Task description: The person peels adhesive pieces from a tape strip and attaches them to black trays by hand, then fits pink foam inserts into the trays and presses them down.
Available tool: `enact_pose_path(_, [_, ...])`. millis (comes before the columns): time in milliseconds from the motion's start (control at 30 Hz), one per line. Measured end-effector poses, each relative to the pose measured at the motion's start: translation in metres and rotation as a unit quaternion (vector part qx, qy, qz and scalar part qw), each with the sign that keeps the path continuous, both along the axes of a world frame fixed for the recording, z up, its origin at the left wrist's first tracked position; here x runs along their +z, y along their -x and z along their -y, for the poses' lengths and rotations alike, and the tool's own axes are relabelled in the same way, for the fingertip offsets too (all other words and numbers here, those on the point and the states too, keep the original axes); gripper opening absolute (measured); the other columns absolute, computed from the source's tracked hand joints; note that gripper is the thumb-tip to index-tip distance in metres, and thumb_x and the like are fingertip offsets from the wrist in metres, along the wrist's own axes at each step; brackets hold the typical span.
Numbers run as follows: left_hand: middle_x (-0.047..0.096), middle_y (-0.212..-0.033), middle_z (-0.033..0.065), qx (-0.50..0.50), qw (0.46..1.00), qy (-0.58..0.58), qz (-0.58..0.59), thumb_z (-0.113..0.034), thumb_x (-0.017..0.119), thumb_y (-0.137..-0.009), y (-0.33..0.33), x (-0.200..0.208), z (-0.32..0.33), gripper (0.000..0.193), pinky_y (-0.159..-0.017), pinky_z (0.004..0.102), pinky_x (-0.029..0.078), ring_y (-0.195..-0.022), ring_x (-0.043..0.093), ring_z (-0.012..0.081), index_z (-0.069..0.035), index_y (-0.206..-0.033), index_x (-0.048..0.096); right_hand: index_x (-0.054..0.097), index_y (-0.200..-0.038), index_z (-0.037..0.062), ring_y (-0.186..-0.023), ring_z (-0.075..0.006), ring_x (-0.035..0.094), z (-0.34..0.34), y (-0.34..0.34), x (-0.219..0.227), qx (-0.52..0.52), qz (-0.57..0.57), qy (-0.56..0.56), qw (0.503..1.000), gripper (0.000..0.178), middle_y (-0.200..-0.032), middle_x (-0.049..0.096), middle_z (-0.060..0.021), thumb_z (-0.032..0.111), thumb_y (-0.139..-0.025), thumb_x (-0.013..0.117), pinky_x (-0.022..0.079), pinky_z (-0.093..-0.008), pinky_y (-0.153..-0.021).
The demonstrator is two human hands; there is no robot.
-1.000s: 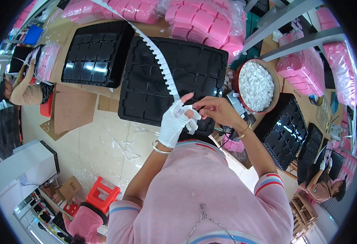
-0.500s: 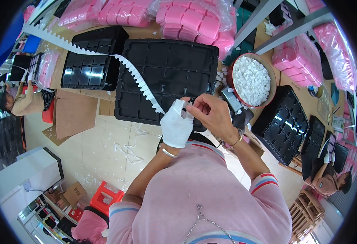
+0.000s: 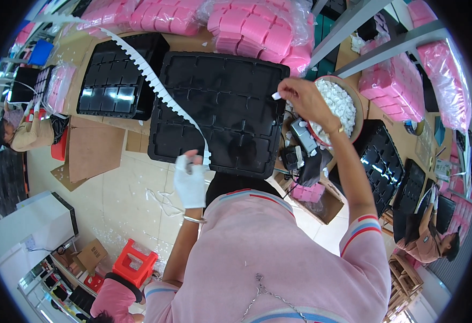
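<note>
White on toothed strip (image 3: 158,86) and left glove (image 3: 191,185); gridded black on large tray (image 3: 222,107); pink on far wrapped packs (image 3: 255,32).

at the lower left we see a red plastic stool (image 3: 135,276) on the tiled floor (image 3: 139,185), beside a co-worker in pink (image 3: 113,301). farther up we spot a brown cardboard sheet (image 3: 94,151) and a blue container (image 3: 41,53). at the right we find plastic-wrapped pink foam blocks (image 3: 392,86) beside grey metal bars (image 3: 392,51) and, lower, a co-worker in brown (image 3: 426,245).
</note>
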State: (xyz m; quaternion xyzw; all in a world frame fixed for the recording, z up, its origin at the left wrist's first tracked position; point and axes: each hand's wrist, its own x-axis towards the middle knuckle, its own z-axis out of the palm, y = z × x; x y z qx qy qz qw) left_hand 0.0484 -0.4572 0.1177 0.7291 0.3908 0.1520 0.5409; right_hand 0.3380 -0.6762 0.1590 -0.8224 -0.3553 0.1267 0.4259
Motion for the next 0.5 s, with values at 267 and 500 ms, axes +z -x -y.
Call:
enact_pose_path(267, [0.067, -0.075, 0.0033, -0.006, 0.992, 0.11, -0.062, -0.013, 0.069, -0.095, -0.027, -0.006, -0.036, 0.024, -0.053, 0.023, 0.048, -0.061, 0.058, 0.0063, 0.0, -0.114, 0.066, 0.061, -0.089, 0.0016, -0.087, -0.0353, 0.062, -0.024, -0.085, -0.031, 0.181, 0.174, 0.16, 0.955, 0.006, -0.087, 0.063, -0.0145, 0.007, -0.087, 0.063, 0.049, -0.0436, -0.077])
enact_pose_path(500, [0.065, -0.069, 0.0024, 0.001, 0.99, 0.115, -0.083, -0.007, 0.076, -0.088, -0.031, -0.009, -0.033, 0.019, -0.047, 0.0227, 0.044, -0.055, 0.059, 0.0058, 0.001, -0.102, 0.066, 0.058, -0.089, 0.0036, -0.087, -0.0375, 0.062, -0.031, -0.091, -0.047, 0.161, 0.213, 0.156, 0.951, 0.012, -0.085, 0.061, -0.0149, 0.011, -0.084, 0.066, 0.049, -0.0456, -0.075])
